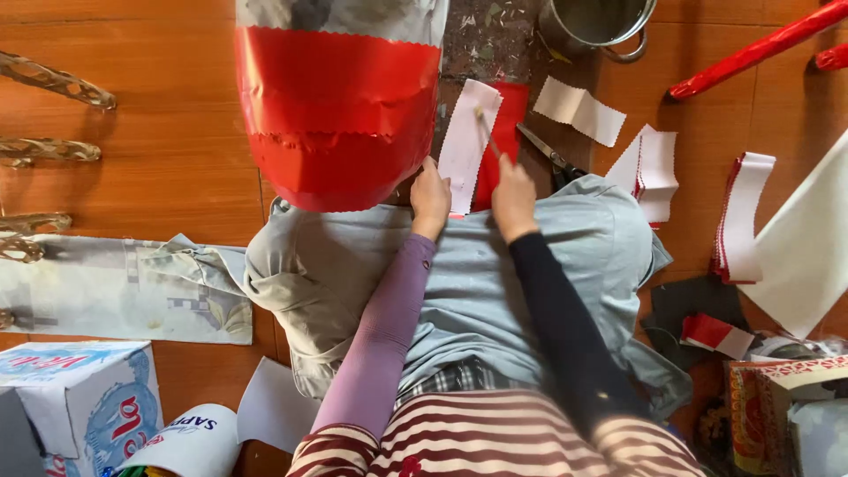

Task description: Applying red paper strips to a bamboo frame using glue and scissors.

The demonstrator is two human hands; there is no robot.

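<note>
Gluing step: left hand [430,199] pins 1 white paper strip [468,141]; right hand [512,196], grip pinching a thin stick [486,128]; next likely needs even strokes along the strip

Scissors [549,157] on floor, just right of red sheet, partly under grey cloth [565,256]. Metal pot [597,24] top centre-right. Red rolled tube [758,49] top right, lying diagonal. Loose white scalloped strips [579,110] below pot; more white pieces [652,166] beside. Stack of red-white strips [740,219] right. Large white sheet [808,247] far right edge. Big red foil-covered form [338,119] top centre. Gold ornate pieces [55,81] left. Printed paper [97,290] left on wooden floor [168,132]. Cardboard box [75,397] bottom left, white bag [190,442] beside it.
</note>
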